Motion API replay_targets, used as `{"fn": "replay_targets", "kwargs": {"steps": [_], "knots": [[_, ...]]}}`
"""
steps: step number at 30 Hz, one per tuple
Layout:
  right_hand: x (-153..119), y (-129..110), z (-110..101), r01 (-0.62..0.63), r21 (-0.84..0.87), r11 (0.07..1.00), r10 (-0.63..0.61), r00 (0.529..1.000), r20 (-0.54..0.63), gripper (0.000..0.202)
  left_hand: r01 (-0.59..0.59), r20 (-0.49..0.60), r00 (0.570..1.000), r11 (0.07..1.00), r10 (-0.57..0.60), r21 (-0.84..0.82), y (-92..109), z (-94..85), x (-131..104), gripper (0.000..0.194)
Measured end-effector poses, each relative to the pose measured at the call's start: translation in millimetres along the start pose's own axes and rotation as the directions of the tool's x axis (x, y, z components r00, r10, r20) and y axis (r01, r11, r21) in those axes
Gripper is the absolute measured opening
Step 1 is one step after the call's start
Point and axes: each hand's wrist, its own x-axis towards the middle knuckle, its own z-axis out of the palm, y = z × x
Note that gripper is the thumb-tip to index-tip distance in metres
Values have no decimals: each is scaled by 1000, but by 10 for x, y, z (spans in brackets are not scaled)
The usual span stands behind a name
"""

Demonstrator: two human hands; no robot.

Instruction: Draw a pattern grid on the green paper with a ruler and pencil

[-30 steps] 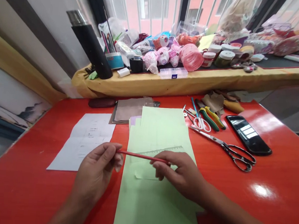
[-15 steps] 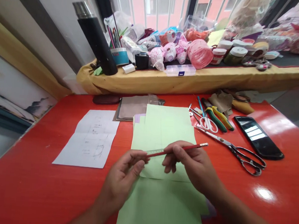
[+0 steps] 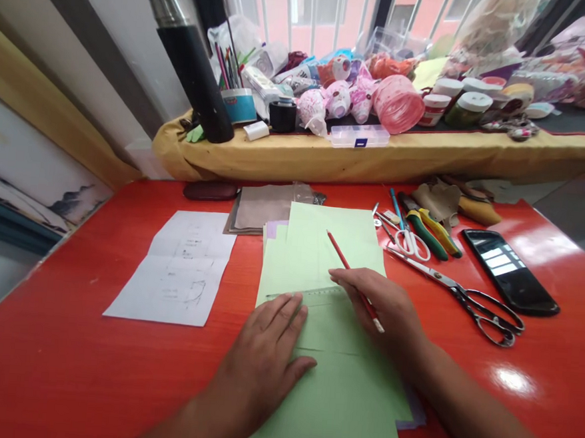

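Note:
My left hand (image 3: 269,347) lies flat on the light green paper (image 3: 331,388), its fingertips at the near edge of a clear ruler (image 3: 320,292). The ruler rests slightly slanted across the upper green sheet (image 3: 332,225). In my right hand (image 3: 386,306) is a red pencil (image 3: 339,249); its sharpened end points up and away to the left and its eraser end sticks out beneath my hand. The fingers of that hand are near the ruler's right end, and whether they touch it I cannot tell. Faint lines show on the paper.
A folded white sheet with drawings (image 3: 171,270) lies to the left. On the right are large scissors (image 3: 458,290), white-handled scissors (image 3: 411,244), pliers (image 3: 432,232) and a black phone (image 3: 512,271). A black thermos (image 3: 195,79) and jars (image 3: 468,110) stand on the cloth-covered ledge (image 3: 287,158).
My left hand has let go of the pencil's tip and moved down flat onto the paper by the ruler. My right hand has turned the pencil, so its sharpened end now points away.

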Motion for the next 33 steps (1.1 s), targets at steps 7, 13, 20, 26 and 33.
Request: {"fn": "replay_targets", "kwargs": {"steps": [7, 13, 20, 26, 33], "knots": [[25, 70, 20, -20, -123, 992, 27, 998, 54, 23, 38, 33, 999, 998, -36, -42, 12, 59, -25, 69], [11, 84, 26, -63, -159, 985, 82, 990, 117, 21, 56, 18, 998, 997, -55, -55, 38, 80, -26, 68], [4, 109, 48, -67, -176, 982, 90, 988, 125, 23, 54, 1, 999, 998, -54, -23, 71, 44, -3, 62], [10, 97, 46, -63, -199, 978, 92, 986, 141, 23, 74, -1, 997, 996, -74, -52, 78, 15, 1, 60], [43, 72, 34, -86, -205, 975, 119, 981, 155, 24, 50, -17, 999, 997, -51, -54, 51, -48, 53, 58]]}}
